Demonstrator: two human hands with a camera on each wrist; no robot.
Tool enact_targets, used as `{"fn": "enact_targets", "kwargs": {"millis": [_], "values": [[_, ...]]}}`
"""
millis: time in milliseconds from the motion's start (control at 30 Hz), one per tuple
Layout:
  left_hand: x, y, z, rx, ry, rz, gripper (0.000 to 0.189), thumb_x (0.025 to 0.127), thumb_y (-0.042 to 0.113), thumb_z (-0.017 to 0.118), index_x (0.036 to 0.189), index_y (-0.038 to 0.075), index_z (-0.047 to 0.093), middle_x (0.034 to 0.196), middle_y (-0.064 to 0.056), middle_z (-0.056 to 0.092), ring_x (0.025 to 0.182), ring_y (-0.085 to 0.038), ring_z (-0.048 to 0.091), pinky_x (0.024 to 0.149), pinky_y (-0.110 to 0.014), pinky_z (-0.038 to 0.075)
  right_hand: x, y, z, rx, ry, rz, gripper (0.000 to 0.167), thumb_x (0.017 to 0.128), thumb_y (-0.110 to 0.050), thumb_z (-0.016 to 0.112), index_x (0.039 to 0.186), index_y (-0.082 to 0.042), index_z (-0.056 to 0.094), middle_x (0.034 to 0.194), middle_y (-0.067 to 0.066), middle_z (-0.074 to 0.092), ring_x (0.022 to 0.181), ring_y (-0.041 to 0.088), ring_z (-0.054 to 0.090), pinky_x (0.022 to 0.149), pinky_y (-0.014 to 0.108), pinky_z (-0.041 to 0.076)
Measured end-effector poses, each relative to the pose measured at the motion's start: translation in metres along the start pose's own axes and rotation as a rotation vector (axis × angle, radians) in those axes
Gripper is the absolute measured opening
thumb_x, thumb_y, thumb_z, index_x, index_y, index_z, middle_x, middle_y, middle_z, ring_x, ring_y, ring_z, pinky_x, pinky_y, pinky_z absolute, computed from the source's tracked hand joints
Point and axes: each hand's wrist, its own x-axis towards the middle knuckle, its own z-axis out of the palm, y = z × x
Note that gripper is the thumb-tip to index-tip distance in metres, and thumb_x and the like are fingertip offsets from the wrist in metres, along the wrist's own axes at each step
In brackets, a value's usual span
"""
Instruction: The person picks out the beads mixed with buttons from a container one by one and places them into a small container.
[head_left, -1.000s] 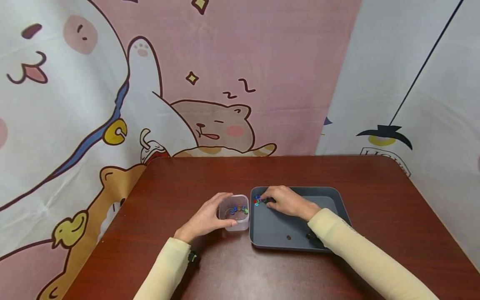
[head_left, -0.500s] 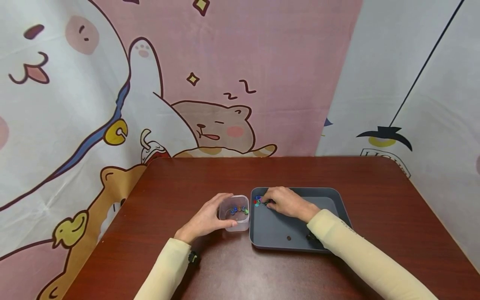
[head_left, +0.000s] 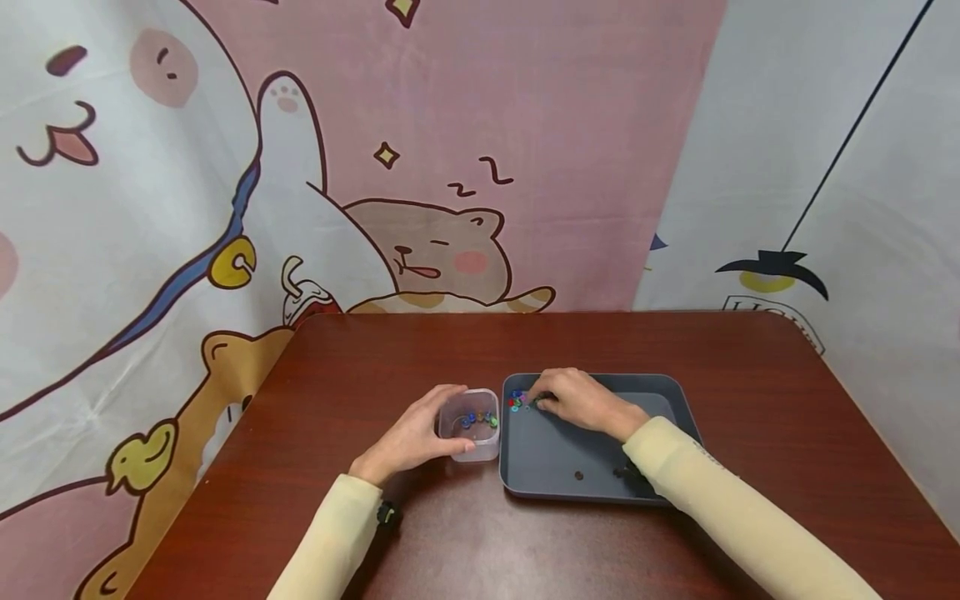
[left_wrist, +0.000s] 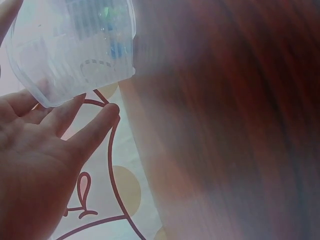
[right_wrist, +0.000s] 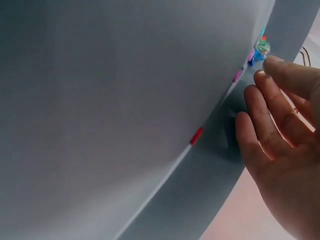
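Clear plastic lies in the grasp of the left hand (head_left: 408, 435): thumb on the near side and fingers on the far side, set wide apart around a small square container (head_left: 486, 452) with rounded corners. Inside it, tiny blue, brown and green beads (head_left: 478, 418) lie in a loose row.

Over to the right, the right hand (head_left: 588, 404) reaches down into a shallow rectangular grey tray (head_left: 551, 454), its fingers bent and the thumb close to the index finger. Whether a bead is pinched between those tips cannot be told. Just left of the fingertips, in the tray's far left corner, sits a cluster of small blue, red, green and purple beads (head_left: 517, 402). The right wrist view also shows a single red bead (right_wrist: 197, 136) at the foot of the tray wall.

Near the tray's near edge rests one small dark brown bead (head_left: 578, 476), with a dark item (head_left: 618, 472) to its right, partly beside the cream sleeve (head_left: 720, 492). Container and tray stand side by side on a glossy reddish-brown table (head_left: 375, 358). Beyond its far edge hangs a pink and white cloth (head_left: 585, 125) printed with cartoon animals.
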Motion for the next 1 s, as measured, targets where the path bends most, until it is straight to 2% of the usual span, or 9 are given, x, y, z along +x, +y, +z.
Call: {"fn": "enact_targets", "kwargs": {"millis": [300,533,700,1000], "values": [[0.0,0.003,-0.001,-0.011,0.002,0.009,0.09,0.082,0.043,0.088,0.154,0.01,0.046,0.151,-0.006,0.05,0.132,-0.025,0.053,0.11,-0.054,0.044,-0.006,0.001,-0.02,0.055,0.07,0.05,0.02,0.097,-0.01,0.074,0.117,-0.009,0.078,0.111,0.0,0.072,0.095,0.013,0.068,0.083,0.037,0.057],[0.0,0.001,0.001,-0.002,-0.001,-0.011,0.092,0.081,0.046,0.088,0.155,0.012,0.046,0.151,-0.004,0.049,0.131,-0.023,0.053,0.111,-0.052,0.043,-0.009,-0.003,-0.033,0.104,0.147,0.06,0.021,0.098,-0.012,0.074,0.118,-0.01,0.077,0.112,-0.001,0.073,0.101,0.016,0.068,0.085,0.04,0.056],[0.0,0.001,0.001,-0.004,-0.001,-0.011,0.093,0.081,0.047,0.088,0.155,0.011,0.046,0.152,-0.004,0.049,0.131,-0.023,0.053,0.11,-0.052,0.044,-0.009,-0.006,-0.037,0.167,0.196,0.083,0.021,0.098,-0.015,0.074,0.118,-0.015,0.077,0.113,-0.004,0.073,0.101,0.014,0.067,0.085,0.04,0.055],[0.0,0.001,0.001,-0.005,0.004,0.01,0.091,0.082,0.046,0.088,0.154,0.009,0.046,0.151,-0.006,0.05,0.13,-0.025,0.054,0.109,-0.053,0.045,-0.007,-0.016,-0.042,0.237,0.239,0.073,0.02,0.098,-0.021,0.075,0.117,-0.019,0.077,0.112,-0.008,0.073,0.103,0.013,0.067,0.088,0.041,0.055]]}}
